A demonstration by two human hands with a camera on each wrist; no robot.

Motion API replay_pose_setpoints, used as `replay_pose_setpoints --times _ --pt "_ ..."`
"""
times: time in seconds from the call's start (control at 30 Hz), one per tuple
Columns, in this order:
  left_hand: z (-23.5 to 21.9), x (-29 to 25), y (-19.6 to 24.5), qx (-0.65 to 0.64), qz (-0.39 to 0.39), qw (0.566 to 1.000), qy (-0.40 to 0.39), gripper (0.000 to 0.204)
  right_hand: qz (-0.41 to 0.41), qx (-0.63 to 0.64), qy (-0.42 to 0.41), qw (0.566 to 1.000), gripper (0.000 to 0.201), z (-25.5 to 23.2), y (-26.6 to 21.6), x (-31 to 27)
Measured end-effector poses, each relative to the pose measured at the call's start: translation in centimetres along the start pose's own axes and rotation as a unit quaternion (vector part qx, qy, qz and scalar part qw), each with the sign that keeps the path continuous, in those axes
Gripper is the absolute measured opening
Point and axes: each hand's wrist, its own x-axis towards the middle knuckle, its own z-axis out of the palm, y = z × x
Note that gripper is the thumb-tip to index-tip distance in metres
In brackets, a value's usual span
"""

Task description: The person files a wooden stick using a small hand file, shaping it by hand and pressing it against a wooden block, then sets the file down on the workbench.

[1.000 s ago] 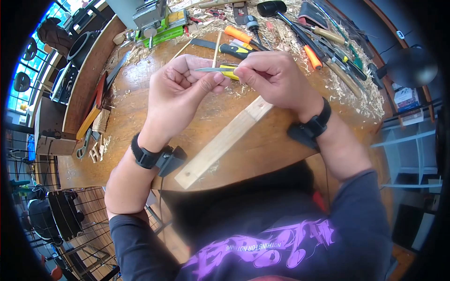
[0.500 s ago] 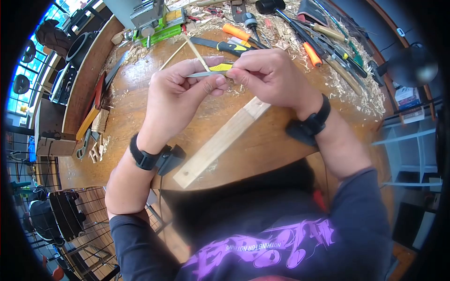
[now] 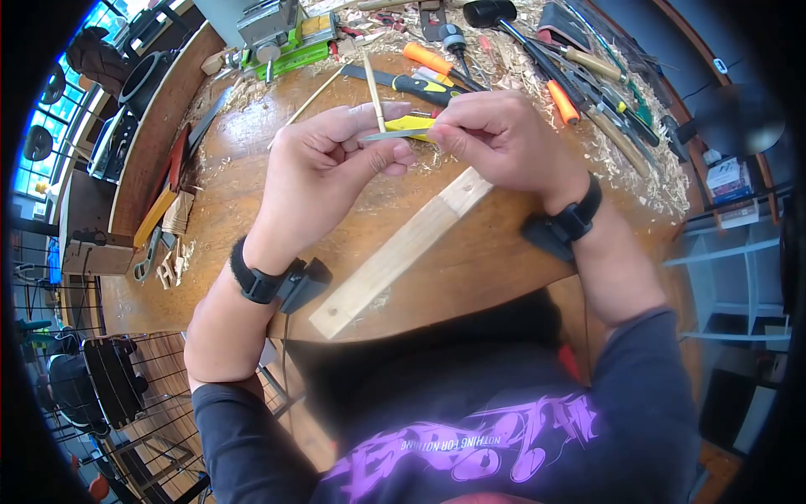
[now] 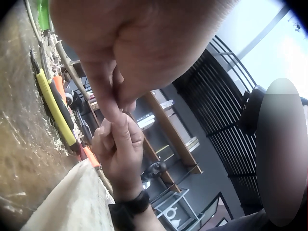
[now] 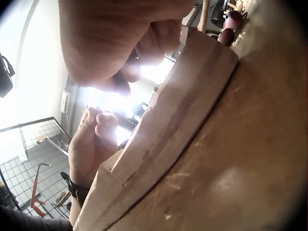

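Note:
In the head view my left hand (image 3: 336, 151) pinches a thin wooden stick (image 3: 374, 88) near its lower end. The stick points up and away, leaning slightly left. My right hand (image 3: 504, 139) grips a knife with a narrow grey blade (image 3: 400, 134); the handle is hidden inside the fist. The blade crosses the stick's lower end, close over the left thumb. Just behind the blade shows a yellow handle (image 3: 409, 125). The left wrist view has the right hand (image 4: 120, 149) beyond the left fingers. Below both hands lies a flat wooden board (image 3: 403, 248) with a hole near each end.
Across the back are a green-based vise (image 3: 294, 59), a yellow-black handled tool (image 3: 420, 88), orange-handled tools (image 3: 426, 57) and a black mallet (image 3: 489, 12). Wood shavings (image 3: 663, 189) cover the right side. Another thin stick (image 3: 315, 97) lies behind the left hand. Saws (image 3: 172, 181) lie at left.
The stick swung from nearly upright to leaning left, then partly back. The blade slid left across the left thumb and then back right with the right hand. The board stayed in place.

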Motion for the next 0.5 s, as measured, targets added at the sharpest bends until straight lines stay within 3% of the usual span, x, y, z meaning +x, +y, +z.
replay_pose_setpoints --times 0.5 --pt "0.26 -0.1 0.25 0.019 0.018 1.0 -0.006 0.036 -0.018 0.01 0.01 1.0 0.011 0.7 -0.64 0.37"
